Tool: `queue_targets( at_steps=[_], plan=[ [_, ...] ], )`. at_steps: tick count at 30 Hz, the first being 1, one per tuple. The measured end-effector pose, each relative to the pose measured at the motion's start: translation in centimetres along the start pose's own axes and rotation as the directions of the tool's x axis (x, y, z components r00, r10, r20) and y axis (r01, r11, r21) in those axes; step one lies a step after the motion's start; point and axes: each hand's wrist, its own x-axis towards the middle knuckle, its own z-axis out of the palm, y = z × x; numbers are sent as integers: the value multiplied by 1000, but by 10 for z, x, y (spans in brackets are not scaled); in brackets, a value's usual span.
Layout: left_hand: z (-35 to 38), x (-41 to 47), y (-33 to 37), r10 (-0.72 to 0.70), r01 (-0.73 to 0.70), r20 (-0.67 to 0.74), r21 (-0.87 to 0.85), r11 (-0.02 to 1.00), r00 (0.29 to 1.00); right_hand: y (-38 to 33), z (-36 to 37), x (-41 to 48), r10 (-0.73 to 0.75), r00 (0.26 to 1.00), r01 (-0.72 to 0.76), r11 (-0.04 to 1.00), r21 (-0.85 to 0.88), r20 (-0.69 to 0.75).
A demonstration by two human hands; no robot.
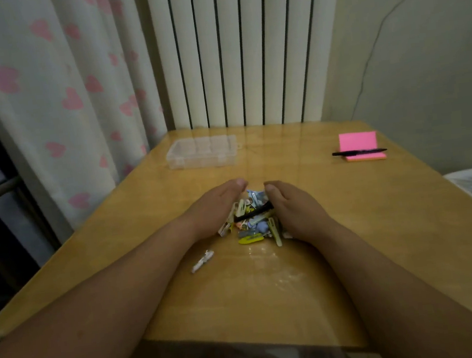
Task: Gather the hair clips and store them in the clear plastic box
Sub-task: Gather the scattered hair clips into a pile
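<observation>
Your left hand (217, 207) and right hand (294, 207) stand on edge on the wooden table (351, 224), palms facing each other, fingers straight and together, cupping a small heap of hair clips (252, 218) between them; neither hand pinches a clip, and the fingertips nearly meet at the far side of the heap. A black clip (254, 212) lies across the top of the pile, a yellow clip (250, 239) at its near edge. One white clip (202, 261) lies apart, nearer you and beside the left forearm. The clear plastic box (202, 152) sits closed, well beyond the hands toward the far left. At far right, a black pen (359, 152) rests on a pink sticky-note pad (358, 141).
</observation>
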Motion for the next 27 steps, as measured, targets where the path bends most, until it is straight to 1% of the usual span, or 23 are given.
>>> queue_targets(
  at_steps=[2,5,7,8,10,11,13,15,16,17,18,19,20,21,23,25,27],
  plan=[
    [-14,-21,-2,-31,31,-61,2,1000,998,3,-2,-1,4,999,-3,999,33,-33],
    [-18,-66,0,-84,79,-145,-40,996,986,4,-1,1,-5,1000,4,1000,-28,-20],
    [1,-77,6,-132,120,-168,-84,989,977,3,1,4,0,1000,0,998,-59,2],
    [11,-75,7,-135,124,-198,-69,990,971,1,2,4,-1,1000,1,998,-67,11],
    [27,-60,9,-106,118,-278,25,993,955,-1,4,3,-13,1000,14,997,-73,16],
    [33,-50,9,-100,117,-309,37,992,946,-1,3,1,-22,1000,23,998,-66,14],
    [38,-30,9,-106,133,-320,65,989,942,-2,2,-4,-46,999,46,999,-20,15],
    [38,-13,13,-26,110,-343,227,968,939,-2,0,-8,-58,998,57,997,43,10],
    [35,-7,13,-17,123,-385,252,960,923,-1,-1,-9,-57,998,57,996,62,-8],
    [30,-1,10,-29,148,-427,248,957,904,1,-1,-10,-52,998,54,997,60,-32],
    [25,3,4,-56,181,-441,247,952,896,2,-2,-10,-47,997,49,998,34,-55],
    [20,5,0,-80,203,-410,268,942,909,5,-2,-9,-40,997,40,999,-6,-62],
    [17,4,0,-120,219,-348,261,940,930,6,-2,-8,-28,999,26,998,-50,-44],
    [19,5,-1,-150,223,-294,231,947,944,5,-2,-8,-17,1000,16,995,-96,-8],
    [27,5,8,-146,173,-195,128,976,970,2,2,-6,-48,997,57,985,-161,58],
    [36,7,18,-86,93,-149,42,995,985,0,7,-4,-89,995,94,989,-117,48],
    [36,13,18,-55,48,-182,-42,998,982,2,6,-1,-66,998,66,998,-7,-4]
  ],
)
